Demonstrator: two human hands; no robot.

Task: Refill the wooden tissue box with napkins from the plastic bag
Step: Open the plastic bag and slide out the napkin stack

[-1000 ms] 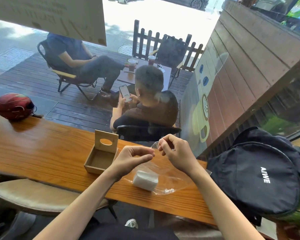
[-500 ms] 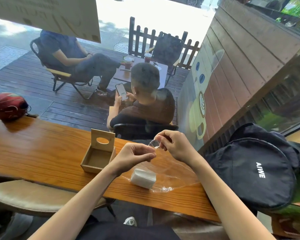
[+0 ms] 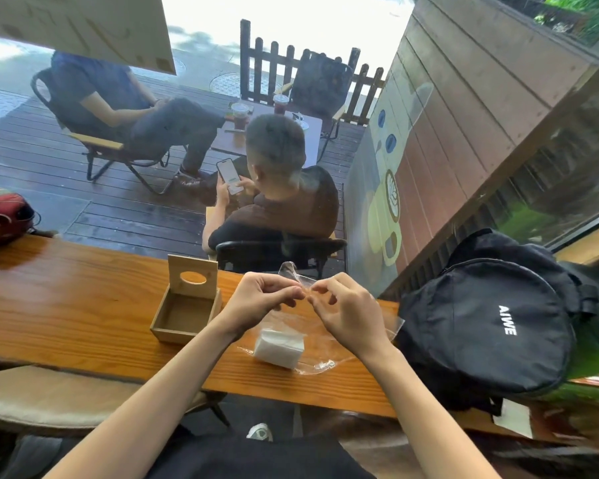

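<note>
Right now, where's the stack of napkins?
In the head view, the napkin stack lies inside the clear plastic bag on the wooden counter, just right of the open wooden tissue box and below both hands.

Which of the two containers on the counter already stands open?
The wooden tissue box: its lid is tipped upright, its inside bare. The plastic bag has its top pinched between both hands.

Bare counter [image 3: 66,316] lies left of the open wooden box [image 3: 184,314]; black backpack [image 3: 488,326] blocks the right.

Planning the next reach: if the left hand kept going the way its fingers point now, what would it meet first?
The left hand points right, toward the right hand; it would likely meet those fingertips first, pinching the plastic bag.
</note>
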